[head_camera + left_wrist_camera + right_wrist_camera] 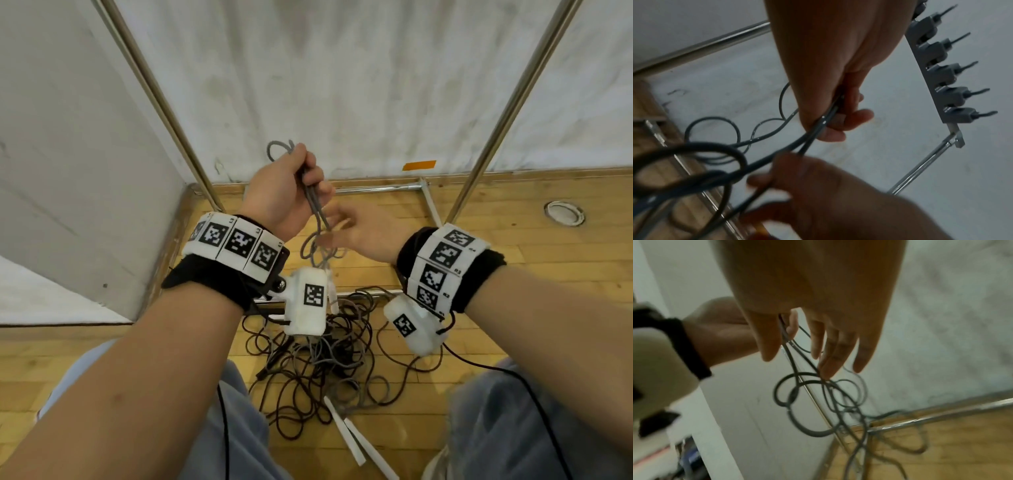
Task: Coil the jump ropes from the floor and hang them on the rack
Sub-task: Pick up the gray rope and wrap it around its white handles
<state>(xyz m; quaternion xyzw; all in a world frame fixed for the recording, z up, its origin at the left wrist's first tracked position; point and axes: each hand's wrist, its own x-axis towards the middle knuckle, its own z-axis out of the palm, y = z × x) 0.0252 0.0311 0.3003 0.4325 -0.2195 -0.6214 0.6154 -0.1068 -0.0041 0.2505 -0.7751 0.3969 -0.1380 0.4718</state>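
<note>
Grey cord is what it's all about, seen from the head camera: the left hand (pixel 284 192) is fisted around a bunched section of the grey jump rope (pixel 317 212), with a small loop poking out above the fist. The right hand (pixel 359 233) sits just below with fingers loosely spread, touching the strands that hang down. Rest of that rope drops into a tangled pile of ropes (pixel 318 359) on the wooden floor (pixel 513 274), mixed with a dark brown one, white handles (pixel 356 442) sticking out. Metal rack poles (pixel 513 99) stand on either side against the white wall.

Left wrist view: fingers (pixel 838 123) curled tight on two doubled strands (pixel 777 152); the other hand is blurry below them. A row of grey hooks (pixel 947 76) shows on the rack's bar.

Right wrist view: fingers (pixel 830 358) hang nearly straight, tips brushing the rope loops (pixel 797 402), not clamped on anything that I can make out.
</note>
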